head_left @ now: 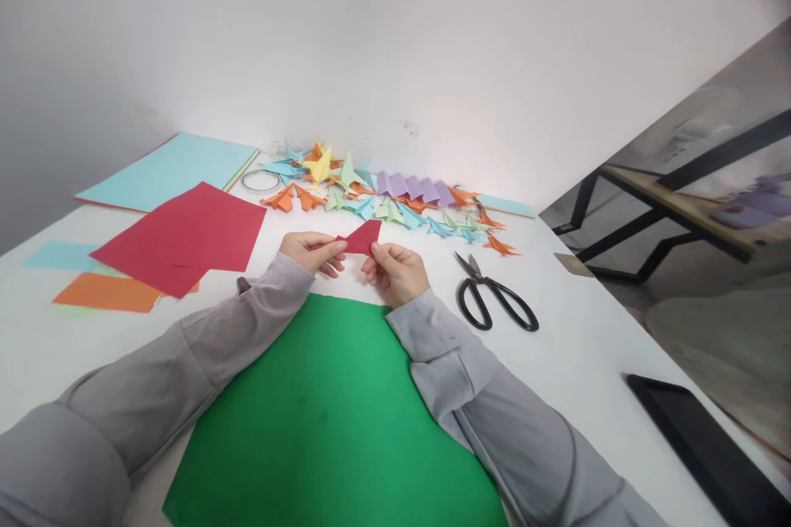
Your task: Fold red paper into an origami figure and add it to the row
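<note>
My left hand (315, 254) pinches the narrow end of the folded red paper (362, 239) and my right hand (399, 270) grasps its wider end, just beyond the far edge of the green sheet (339, 412). The white table (581, 346) ends in a slanting edge to my right and meets the wall (395, 41) in back; bare surface lies between the scissors and the black flat object (698, 436) near that edge.

I count 1 green sheet, 1 pair of scissors (499, 298), 1 ring (260, 180) and 1 yellow paper figure (320, 166). The purple folded pieces (414, 187) overlap too much to count.

Orange, blue and pale green figures crowd beside them, hemming my hands in ahead. To my left lie red paper (185, 239), an orange piece (108, 293) and a large light-blue sheet (179, 173). The open scissors sit near my right hand.
</note>
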Available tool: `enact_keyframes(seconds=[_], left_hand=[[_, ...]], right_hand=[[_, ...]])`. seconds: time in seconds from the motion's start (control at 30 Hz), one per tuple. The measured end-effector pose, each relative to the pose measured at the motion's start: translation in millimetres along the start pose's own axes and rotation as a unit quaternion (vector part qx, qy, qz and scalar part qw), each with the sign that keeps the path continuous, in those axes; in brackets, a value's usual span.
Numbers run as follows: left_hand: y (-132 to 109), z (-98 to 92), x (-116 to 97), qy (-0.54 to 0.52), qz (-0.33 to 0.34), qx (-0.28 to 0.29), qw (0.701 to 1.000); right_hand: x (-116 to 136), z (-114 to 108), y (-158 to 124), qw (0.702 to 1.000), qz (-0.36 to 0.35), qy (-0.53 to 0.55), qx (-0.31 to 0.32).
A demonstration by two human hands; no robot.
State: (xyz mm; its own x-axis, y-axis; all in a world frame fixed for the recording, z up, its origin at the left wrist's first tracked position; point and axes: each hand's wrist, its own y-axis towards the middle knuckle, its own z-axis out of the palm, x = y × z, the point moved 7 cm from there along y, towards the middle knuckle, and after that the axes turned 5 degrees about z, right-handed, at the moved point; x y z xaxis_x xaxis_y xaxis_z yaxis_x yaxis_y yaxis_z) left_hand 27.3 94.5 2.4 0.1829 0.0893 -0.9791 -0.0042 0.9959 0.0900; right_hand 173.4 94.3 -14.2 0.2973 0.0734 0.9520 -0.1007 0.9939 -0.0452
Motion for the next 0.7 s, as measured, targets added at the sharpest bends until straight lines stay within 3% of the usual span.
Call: enact_keyframes(seconds=[0.13, 0.3, 0.53, 0.7], left_hand=[[3, -1.3, -1, 0.028, 0.041, -0.006, 0.999], [2, 0.0, -5, 0.052, 0.119, 0.025, 0.991], [-1, 0.9, -10, 0.112, 0.182, 0.037, 0.976], [-3, 1.4, -13, 0.080, 0.188, 0.035, 0.978]], right_hand=[[0, -2, 0, 0.999, 0.030, 0.028, -0.024], [0, 5, -2, 0.997, 0.066, 0.011, 0.025], [-1, 8, -4, 0.997, 0.038, -0.016, 0.058], [-4, 5, -2, 0.998, 0.037, -0.018, 0.045]])
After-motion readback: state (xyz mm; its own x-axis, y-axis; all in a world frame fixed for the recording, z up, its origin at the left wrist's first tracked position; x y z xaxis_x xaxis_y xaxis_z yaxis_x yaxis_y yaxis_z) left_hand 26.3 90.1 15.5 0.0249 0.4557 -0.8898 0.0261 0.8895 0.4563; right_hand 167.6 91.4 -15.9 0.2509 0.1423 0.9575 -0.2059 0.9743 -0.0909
